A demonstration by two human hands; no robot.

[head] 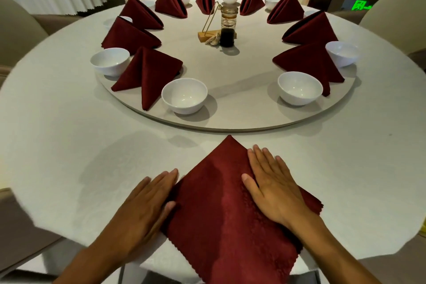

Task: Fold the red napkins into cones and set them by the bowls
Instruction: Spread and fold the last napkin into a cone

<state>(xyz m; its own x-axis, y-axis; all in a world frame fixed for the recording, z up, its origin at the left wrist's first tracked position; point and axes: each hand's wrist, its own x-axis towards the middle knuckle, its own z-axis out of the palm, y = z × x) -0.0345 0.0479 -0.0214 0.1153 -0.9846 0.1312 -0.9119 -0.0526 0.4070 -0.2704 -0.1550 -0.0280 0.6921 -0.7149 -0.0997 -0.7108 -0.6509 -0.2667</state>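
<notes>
Hands, left and right, flat on unmarked red napkin.

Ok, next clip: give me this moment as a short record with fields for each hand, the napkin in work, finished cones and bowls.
left hand: flat, fingers straight, at the napkin's left edge
right hand: flat, pressing on the napkin
napkin in work: flat red napkin, point away from the person, near table edge
finished cones: nine, standing round the turntable
bowls: white; nearest pair and have no cone between them
</notes>
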